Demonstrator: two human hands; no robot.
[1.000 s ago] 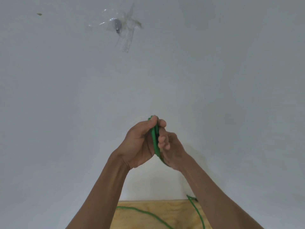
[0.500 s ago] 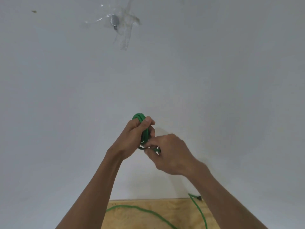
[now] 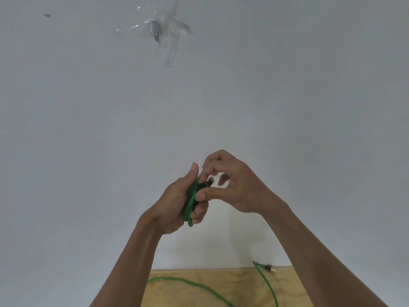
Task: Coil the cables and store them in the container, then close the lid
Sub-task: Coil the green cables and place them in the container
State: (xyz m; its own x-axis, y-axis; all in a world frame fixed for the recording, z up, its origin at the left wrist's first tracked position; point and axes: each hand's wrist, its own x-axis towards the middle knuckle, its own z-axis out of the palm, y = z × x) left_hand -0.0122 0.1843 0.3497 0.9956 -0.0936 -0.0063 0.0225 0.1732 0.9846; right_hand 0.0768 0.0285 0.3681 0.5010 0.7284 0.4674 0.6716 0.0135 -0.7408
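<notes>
Over the last half second the right hand (image 3: pixel 234 185) has risen from below the green cable coil (image 3: pixel 192 201) to its upper right, and its fingertips now pinch a small dark connector end (image 3: pixel 209 182) at the top of the coil. The left hand (image 3: pixel 177 202) is closed around the loops, thumb up, in front of the white wall (image 3: pixel 88 129). Loose green cable (image 3: pixel 188 283) lies on the tabletop (image 3: pixel 232 284) below. Judgement: the end is being tucked; coiling is nearly done. No container is visible.
</notes>
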